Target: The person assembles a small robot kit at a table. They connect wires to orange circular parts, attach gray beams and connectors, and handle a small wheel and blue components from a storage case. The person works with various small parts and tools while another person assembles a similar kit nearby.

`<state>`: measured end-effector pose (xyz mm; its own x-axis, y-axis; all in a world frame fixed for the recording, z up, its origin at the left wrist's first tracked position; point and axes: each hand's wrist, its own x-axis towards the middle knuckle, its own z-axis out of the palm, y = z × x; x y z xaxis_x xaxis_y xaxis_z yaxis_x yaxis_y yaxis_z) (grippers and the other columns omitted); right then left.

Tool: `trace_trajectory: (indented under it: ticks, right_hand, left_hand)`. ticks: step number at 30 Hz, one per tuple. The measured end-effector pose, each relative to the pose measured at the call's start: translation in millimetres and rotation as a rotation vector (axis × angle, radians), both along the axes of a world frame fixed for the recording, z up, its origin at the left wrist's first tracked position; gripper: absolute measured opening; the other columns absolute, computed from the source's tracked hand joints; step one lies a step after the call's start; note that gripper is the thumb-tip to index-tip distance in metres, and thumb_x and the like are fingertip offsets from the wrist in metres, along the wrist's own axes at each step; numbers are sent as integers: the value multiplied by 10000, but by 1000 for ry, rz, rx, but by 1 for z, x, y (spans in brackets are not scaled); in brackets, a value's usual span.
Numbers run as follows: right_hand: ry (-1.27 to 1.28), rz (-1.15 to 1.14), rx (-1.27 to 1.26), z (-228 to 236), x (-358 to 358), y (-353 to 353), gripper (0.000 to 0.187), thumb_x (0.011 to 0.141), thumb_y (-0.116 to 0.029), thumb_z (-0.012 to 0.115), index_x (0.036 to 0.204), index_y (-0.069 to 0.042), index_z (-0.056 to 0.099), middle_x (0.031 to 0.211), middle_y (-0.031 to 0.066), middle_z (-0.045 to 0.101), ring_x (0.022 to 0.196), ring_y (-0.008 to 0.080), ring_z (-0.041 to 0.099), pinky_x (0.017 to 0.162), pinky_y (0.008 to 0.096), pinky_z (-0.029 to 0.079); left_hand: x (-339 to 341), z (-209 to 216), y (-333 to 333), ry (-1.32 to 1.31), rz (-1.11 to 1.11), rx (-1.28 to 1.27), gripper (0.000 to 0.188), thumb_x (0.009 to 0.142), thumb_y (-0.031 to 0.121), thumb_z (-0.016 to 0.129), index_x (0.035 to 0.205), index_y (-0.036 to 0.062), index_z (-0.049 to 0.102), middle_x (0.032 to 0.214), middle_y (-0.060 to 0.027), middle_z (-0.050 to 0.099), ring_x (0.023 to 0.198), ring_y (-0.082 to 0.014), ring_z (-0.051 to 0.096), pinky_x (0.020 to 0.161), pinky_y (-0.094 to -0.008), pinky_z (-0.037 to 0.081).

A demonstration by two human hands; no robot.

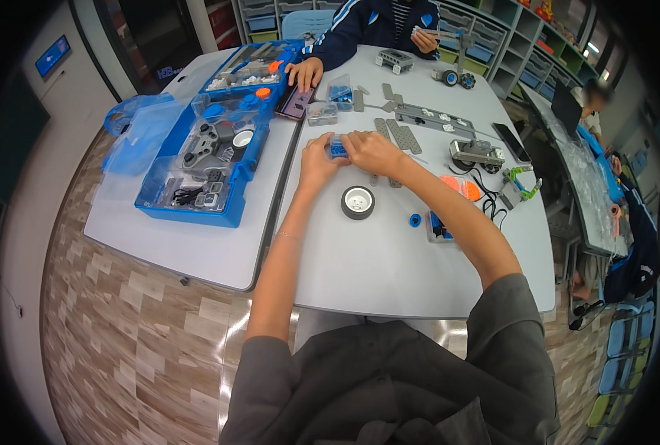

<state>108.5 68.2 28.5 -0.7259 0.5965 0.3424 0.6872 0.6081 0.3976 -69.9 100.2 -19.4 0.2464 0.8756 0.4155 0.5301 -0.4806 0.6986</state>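
Note:
Between my two hands is a small clear box (337, 147) with blue parts inside. My left hand (318, 163) closes round its left side. My right hand (373, 153) grips it from the right, fingers bent over the top edge. Whether the lid is up cannot be made out. Nearer to me stands a wheel (358, 202) with a white hub and black tyre. A small blue ring (415, 220) lies to its right. Grey perforated plates (402, 136) lie just beyond my right hand.
A blue storage case (226, 211) with a grey game controller (205, 144) stands left. Clear parts boxes (322, 113) sit beyond my hands. At right are an orange-and-blue parts box (440, 231), cables, a metal assembly (477, 154) and a phone (511, 142). Across the table a person (378, 33) holds a wheeled frame.

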Motion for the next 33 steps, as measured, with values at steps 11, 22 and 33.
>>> trace_trajectory:
  ticks: [11, 22, 33]
  right_hand:
    - [897, -185, -415, 6, 14, 55, 203, 980, -147, 565, 1103, 6, 615, 928, 172, 738, 814, 323, 721, 801, 404, 570]
    - [592, -12, 42, 31, 10, 23, 196, 889, -91, 698, 1075, -29, 681, 1076, 118, 689, 992, 311, 667, 851, 407, 533]
    - [427, -34, -476, 30, 0, 20, 205, 811, -71, 718, 1004, -73, 786, 1054, 111, 701, 941, 325, 691, 842, 417, 556]
  left_hand:
    - [-3, -7, 6, -101, -140, -12, 1218, 590, 101, 959, 1606, 160, 290, 1181, -187, 706, 1129, -334, 652, 1024, -411, 502]
    - [-3, 2, 0, -56, -120, -26, 972, 604, 85, 935, 1469, -2, 501, 1183, -192, 688, 1143, -335, 611, 1035, -404, 487]
    - [-5, -3, 6, -50, -128, 1, 1006, 606, 158, 955, 1494, 55, 493, 1211, -163, 704, 1140, -314, 633, 1011, -397, 510]
